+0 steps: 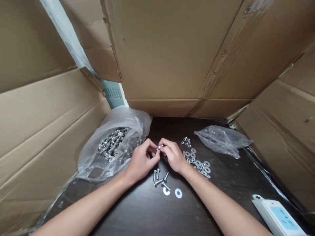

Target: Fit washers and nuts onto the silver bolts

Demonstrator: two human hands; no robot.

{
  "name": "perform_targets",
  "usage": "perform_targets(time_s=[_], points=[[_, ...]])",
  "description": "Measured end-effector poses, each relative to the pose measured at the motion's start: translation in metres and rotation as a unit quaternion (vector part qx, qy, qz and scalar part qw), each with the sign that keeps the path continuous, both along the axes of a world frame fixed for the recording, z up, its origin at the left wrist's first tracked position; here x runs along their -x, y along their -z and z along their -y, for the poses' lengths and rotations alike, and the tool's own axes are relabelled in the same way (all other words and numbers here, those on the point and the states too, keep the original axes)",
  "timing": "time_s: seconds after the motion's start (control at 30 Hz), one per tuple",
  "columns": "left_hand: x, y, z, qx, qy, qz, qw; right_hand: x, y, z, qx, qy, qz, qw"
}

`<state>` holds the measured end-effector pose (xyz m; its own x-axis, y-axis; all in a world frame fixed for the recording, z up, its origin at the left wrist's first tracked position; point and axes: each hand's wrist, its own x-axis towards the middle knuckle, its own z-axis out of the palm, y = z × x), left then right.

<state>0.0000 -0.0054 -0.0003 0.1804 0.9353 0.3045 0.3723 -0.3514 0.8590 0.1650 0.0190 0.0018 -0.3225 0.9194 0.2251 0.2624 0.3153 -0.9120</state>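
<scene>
Over the middle of the dark table, my left hand (143,160) and my right hand (174,156) meet, fingertips pinched on a small shiny bolt (159,147). A nut seems to sit on the bolt, though the fingers partly cover it. Just below the hands lie several loose bolts (157,181). One bolt rests across a flat washer (166,191), and another washer (178,193) lies to its right. Beyond my right wrist is a spread of washers and bolts (198,163), partly behind the forearm, with a few nuts (186,142) above it.
An open clear plastic bag (86,157) full of bolt assemblies (113,144) stands at the left. A crumpled plastic bag (221,139) lies at the back right. A white power strip (278,214) is at the front right. Cardboard walls (172,49) enclose the table (133,213).
</scene>
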Motion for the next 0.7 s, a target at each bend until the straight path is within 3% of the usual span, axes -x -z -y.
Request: perform_targets(time_s=[0.2,0.5,0.7], points=[[-0.0003,0.0,-0.0016,0.026,0.006,0.017,1.0,-0.0006,0.0018,0.0001,-0.026,0.004,0.009,1.0],[-0.002,-0.0019,-0.0023,0.049,0.01,0.039,0.998,0.0021,0.0035,0.0009,-0.004,-0.001,0.028,1.0],[-0.0007,0.0016,-0.0044,0.068,-0.007,0.066,0.995,0.0016,0.0043,-0.0001,-0.06,-0.002,0.015,0.998]])
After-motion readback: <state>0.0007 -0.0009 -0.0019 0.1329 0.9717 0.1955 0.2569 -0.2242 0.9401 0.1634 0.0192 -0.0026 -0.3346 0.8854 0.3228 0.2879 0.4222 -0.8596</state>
